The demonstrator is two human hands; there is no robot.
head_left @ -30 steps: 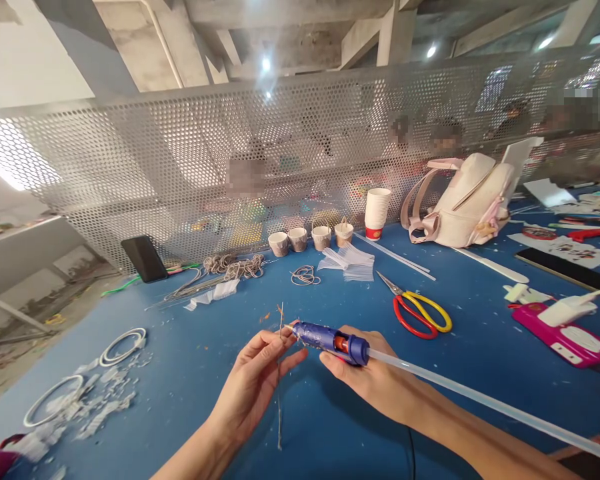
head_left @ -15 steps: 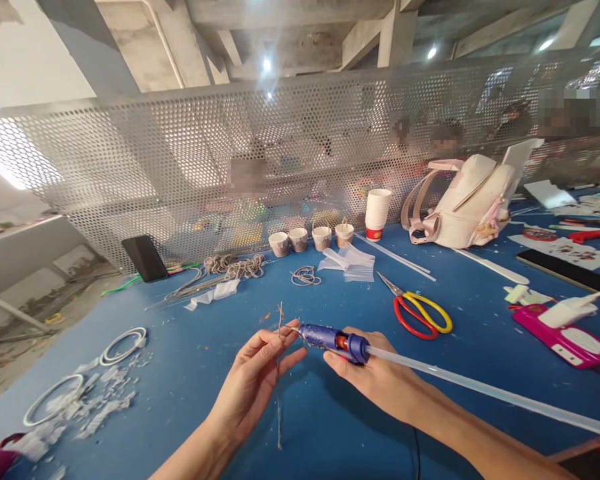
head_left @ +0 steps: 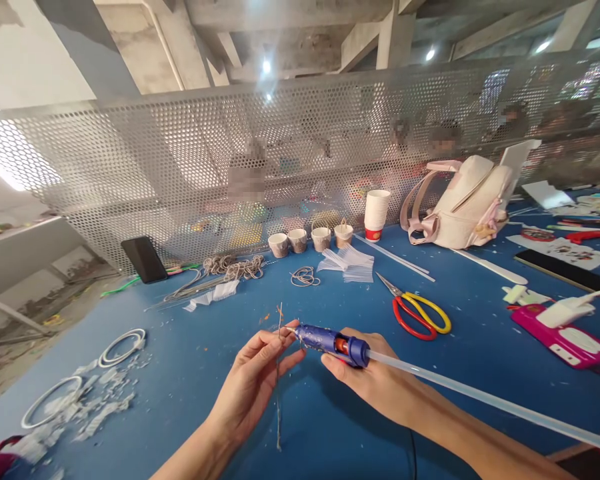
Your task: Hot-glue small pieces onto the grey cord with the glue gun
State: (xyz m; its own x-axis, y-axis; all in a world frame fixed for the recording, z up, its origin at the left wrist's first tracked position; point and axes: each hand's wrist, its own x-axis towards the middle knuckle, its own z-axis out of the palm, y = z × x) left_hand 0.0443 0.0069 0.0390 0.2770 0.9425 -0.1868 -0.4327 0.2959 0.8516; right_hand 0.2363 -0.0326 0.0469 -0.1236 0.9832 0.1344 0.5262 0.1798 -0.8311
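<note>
My left hand (head_left: 257, 370) pinches a thin, stiff, cord-like strand (head_left: 279, 417) between thumb and fingers; it stands roughly upright, with one end above the fingertips and the other hanging below. My right hand (head_left: 373, 380) is wrapped round a blue glue gun (head_left: 330, 341), whose nozzle points left, at the strand beside my left fingertips. A long translucent glue stick (head_left: 460, 383) runs out of the gun's back toward the right edge. Whether the nozzle touches the strand cannot be made out.
Scissors (head_left: 415, 310), small cups (head_left: 321, 239), stacked paper cups (head_left: 377, 215), cord bundles (head_left: 233, 267) and plastic strips (head_left: 350, 263) lie ahead. A backpack (head_left: 467, 207) and pink power bank (head_left: 560, 338) are right; white rings (head_left: 123, 347) left. A perforated screen (head_left: 180, 147) stands behind.
The glue gun's nozzle has shifted slightly left, closer to the strand at my left fingertips. My left hand has stayed nearly still.
</note>
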